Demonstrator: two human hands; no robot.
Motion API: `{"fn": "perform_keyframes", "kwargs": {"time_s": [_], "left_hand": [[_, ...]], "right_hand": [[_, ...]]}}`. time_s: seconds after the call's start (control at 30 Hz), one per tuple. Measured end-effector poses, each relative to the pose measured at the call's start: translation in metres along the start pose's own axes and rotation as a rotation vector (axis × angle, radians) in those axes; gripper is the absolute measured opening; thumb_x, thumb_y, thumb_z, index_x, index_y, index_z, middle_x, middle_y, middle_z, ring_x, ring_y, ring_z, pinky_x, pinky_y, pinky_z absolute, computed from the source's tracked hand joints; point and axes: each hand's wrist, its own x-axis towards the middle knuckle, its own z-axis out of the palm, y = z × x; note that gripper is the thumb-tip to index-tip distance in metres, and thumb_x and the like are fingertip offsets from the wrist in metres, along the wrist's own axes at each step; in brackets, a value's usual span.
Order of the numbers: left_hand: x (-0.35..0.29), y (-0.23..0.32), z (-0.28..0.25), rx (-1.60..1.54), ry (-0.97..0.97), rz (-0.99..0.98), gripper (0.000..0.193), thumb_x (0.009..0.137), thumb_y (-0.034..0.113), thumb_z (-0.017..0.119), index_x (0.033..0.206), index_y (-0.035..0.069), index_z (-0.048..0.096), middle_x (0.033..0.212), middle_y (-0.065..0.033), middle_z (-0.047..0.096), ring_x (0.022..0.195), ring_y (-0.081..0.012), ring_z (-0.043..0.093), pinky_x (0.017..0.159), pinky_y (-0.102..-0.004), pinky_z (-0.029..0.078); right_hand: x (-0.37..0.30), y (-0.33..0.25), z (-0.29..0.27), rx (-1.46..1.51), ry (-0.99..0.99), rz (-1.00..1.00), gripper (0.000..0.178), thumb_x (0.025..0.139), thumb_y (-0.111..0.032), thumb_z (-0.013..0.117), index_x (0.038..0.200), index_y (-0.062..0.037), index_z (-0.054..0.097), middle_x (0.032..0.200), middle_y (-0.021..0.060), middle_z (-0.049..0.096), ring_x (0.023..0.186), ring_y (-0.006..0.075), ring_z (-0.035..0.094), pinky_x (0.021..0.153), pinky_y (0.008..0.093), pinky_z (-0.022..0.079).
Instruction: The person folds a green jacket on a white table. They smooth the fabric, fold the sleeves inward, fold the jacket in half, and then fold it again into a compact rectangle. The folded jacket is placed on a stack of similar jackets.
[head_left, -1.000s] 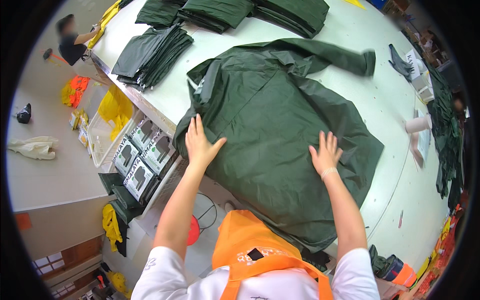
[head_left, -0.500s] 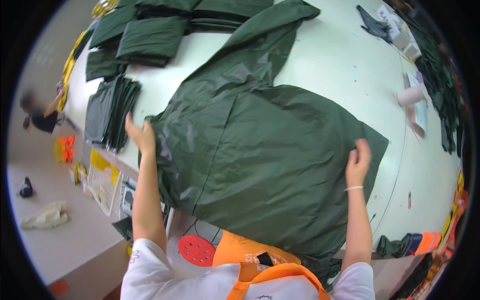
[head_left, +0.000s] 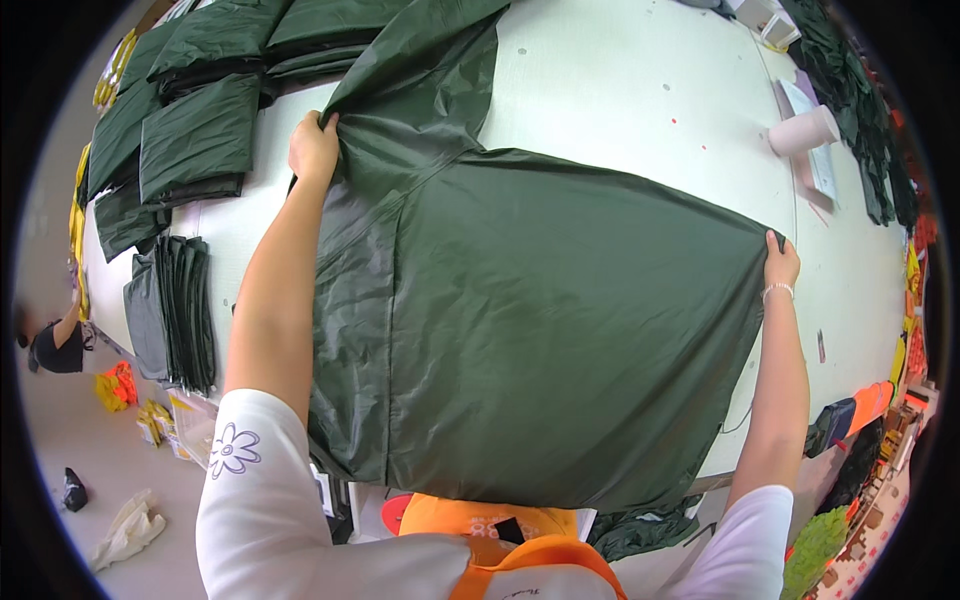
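Observation:
A dark green rain jacket (head_left: pixel 560 300) lies spread across the white table, one sleeve (head_left: pixel 430 85) reaching toward the far side. My left hand (head_left: pixel 315 150) is closed on the jacket's left edge, close to where that sleeve begins. At the far right corner of the jacket, my right hand (head_left: pixel 782 264) pinches the fabric between thumb and fingers. The cloth is pulled fairly taut between both hands, and its near edge hangs over the table's front by my orange apron (head_left: pixel 470 515).
Folded dark green garments (head_left: pixel 200 130) are piled at the far left, above a stack of thin dark packets (head_left: pixel 172 310). On the right of the white table (head_left: pixel 620 90) are a pale cylinder (head_left: pixel 803 131) and dark garments (head_left: pixel 850 120). Another person (head_left: pixel 58 343) is at the left.
My left hand has moved away from me and grasped the jacket's edge by the sleeve. My right hand has moved out to the corner and gripped it. The jacket is now smoother and tighter.

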Motion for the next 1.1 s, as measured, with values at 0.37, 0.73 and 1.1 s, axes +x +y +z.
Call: {"fn": "perform_keyframes", "kwargs": {"time_s": [0.37,0.73,1.1], "left_hand": [[-0.311,-0.156,-0.113,0.365,-0.302,0.174,0.077,0.082,0.032,0.062,0.143,0.001,0.027,0.151,-0.0188,0.021,0.140,-0.0367,0.018,0.112,-0.0530,0.009],[-0.222,-0.154,-0.048,0.241,-0.073,0.276,0.074,0.089,0.049,0.050,0.145,0.008,0.027,0.150,-0.0165,0.027,0.138,-0.0362,0.024,0.110,-0.0505,0.018],[-0.277,-0.120,-0.097,0.115,-0.145,0.434,0.078,0.081,0.045,0.062,0.142,0.008,0.032,0.148,-0.0171,0.030,0.138,-0.0329,0.026,0.111,-0.0532,0.017]], "right_hand": [[-0.339,-0.026,-0.020,-0.444,-0.358,-0.421,0.073,0.088,-0.045,0.051,0.147,-0.0102,0.025,0.153,0.0219,0.012,0.140,0.0449,0.009,0.109,0.0609,0.010],[-0.262,-0.050,0.049,-0.414,-0.097,-0.490,0.061,0.093,-0.048,0.043,0.147,-0.0243,0.026,0.154,0.0134,0.017,0.140,0.0389,0.015,0.109,0.0592,0.014],[-0.319,-0.144,0.060,-0.270,-0.225,-0.880,0.065,0.091,-0.045,0.049,0.147,-0.0222,0.026,0.153,0.0120,0.022,0.141,0.0350,0.018,0.108,0.0613,0.014]]}}
